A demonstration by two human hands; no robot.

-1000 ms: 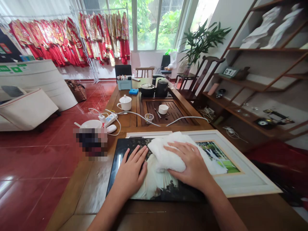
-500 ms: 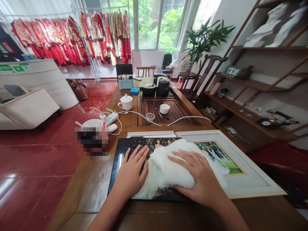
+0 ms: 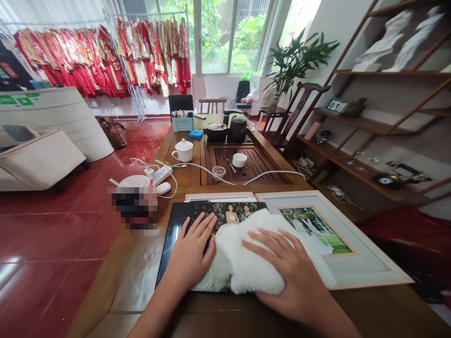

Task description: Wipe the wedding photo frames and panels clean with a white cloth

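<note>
A glossy black photo panel (image 3: 175, 234) with a wedding picture lies on the wooden table in front of me. My left hand (image 3: 192, 253) rests flat on its left half, fingers stretched out. My right hand (image 3: 292, 277) presses a white cloth (image 3: 246, 263) onto the panel's lower right part, fingers spread over the cloth. To the right lies a white framed wedding photo (image 3: 355, 263), partly under the cloth's edge.
Behind the panel another white frame edge (image 3: 220, 196) shows. Further back stand a wooden tea tray (image 3: 246, 164), a white teapot (image 3: 183, 150), a black kettle (image 3: 237, 128), a power strip with white cables (image 3: 160, 174) and a white mouse (image 3: 163, 188). Shelves stand right, red floor left.
My right hand has dragged the white cloth down the panel toward me, uncovering the couple at the picture's top. My left hand has stayed in place.
</note>
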